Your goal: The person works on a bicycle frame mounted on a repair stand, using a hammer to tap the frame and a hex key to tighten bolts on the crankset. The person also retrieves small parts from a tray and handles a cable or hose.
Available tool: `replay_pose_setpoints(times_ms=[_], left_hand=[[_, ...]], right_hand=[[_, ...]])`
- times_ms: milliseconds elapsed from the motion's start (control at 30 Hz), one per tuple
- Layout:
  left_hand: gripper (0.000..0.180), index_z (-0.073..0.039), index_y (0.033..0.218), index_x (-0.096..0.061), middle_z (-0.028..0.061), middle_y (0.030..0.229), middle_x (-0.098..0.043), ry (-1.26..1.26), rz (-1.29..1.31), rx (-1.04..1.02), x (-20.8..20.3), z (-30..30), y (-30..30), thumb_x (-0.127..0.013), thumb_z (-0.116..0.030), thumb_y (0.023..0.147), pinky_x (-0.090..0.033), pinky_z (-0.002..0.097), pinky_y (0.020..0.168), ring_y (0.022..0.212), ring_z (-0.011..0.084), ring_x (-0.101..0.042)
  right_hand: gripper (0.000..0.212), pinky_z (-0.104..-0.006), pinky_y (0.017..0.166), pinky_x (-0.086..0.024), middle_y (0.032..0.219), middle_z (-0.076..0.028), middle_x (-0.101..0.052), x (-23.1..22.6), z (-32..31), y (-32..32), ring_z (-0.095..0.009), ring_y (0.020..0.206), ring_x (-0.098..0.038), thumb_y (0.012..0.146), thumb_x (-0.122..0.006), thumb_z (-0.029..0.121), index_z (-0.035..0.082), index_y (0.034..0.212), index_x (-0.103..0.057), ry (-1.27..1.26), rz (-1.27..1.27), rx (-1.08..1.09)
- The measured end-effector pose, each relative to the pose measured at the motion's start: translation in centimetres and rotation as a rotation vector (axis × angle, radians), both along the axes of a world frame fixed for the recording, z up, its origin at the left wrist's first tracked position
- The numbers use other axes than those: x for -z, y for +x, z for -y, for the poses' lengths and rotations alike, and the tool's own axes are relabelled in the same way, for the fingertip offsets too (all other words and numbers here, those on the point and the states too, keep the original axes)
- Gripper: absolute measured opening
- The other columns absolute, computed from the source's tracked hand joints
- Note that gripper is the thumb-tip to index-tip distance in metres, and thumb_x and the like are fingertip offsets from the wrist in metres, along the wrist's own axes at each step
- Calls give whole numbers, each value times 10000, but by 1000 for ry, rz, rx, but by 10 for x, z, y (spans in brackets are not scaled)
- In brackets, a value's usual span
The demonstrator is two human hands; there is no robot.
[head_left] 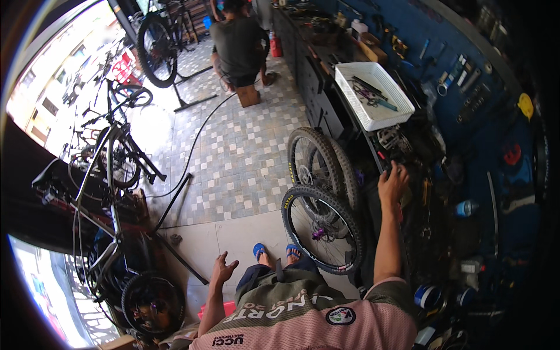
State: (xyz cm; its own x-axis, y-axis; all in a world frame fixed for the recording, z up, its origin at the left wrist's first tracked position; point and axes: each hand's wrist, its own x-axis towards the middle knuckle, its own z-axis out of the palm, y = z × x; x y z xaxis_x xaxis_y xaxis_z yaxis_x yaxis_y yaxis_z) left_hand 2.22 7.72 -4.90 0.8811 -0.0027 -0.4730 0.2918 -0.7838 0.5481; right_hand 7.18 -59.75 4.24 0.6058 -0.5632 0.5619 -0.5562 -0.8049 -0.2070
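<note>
Reaching forward, right hand [392, 182] rests on the dark edge of the workbench [382, 158], fingers curled over it; whether it grips anything small, cannot tell. Left hand [222, 269] hangs open and empty, well apart from the right, fingers spread above the floor. 2 knobby bicycle wheels [319, 198] lean against the bench just left of the right hand, the nearer one touching the floor beside the person's blue sandals [276, 251]. Judgement: wheels are light but awkward, rims stiff, spokes and disc rotors bend easily; best taken by tyre or rim. White tray [378, 93] of tools sits beyond the right hand. Tiled floor [245, 157] is hard and flat; a framed bike [111, 175] stands far left of the left hand. Another person [238, 44] crouches well ahead.
</note>
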Motion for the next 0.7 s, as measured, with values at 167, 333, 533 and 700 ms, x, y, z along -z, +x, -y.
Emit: replay_pose_setpoints(times_ms=[167,333,533,700], left_hand=[[851,5,1504,-536,328,1518,-513,-1,-15,-38,-12,6,4,-813,-477,860,-376,502,1214,1462,455,-445],[811,7,1468,-575,328,1499,-532,22,-6,-103,-20,-11,-7,-804,-479,860,-380,491,1211,1457,449,-455],[755,-8,1423,-623,325,1469,-560,7,-32,-216,-4,-60,-37,-800,-471,853,-425,487,1172,1397,443,-524],[724,-5,1409,-632,305,1438,-588,-82,-1,-335,13,-110,-42,-799,-442,856,-479,474,1115,1325,426,-583]], right_hand=[[408,-530,995,-461,1225,-168,-599,40,-111,41,-397,1146,-565,846,-753,158,91,1238,-663,190,17,-485],[321,-502,997,-469,1130,-152,-634,56,-218,80,-375,1117,-586,846,-750,149,81,1156,-702,369,-17,-813],[274,-471,986,-490,1118,-143,-660,52,-329,116,-363,1117,-601,853,-750,189,88,1107,-721,444,-182,-1026],[290,-474,1044,-476,1155,-139,-670,48,-401,132,-349,1196,-588,883,-731,234,110,1145,-727,474,-425,-1107]])
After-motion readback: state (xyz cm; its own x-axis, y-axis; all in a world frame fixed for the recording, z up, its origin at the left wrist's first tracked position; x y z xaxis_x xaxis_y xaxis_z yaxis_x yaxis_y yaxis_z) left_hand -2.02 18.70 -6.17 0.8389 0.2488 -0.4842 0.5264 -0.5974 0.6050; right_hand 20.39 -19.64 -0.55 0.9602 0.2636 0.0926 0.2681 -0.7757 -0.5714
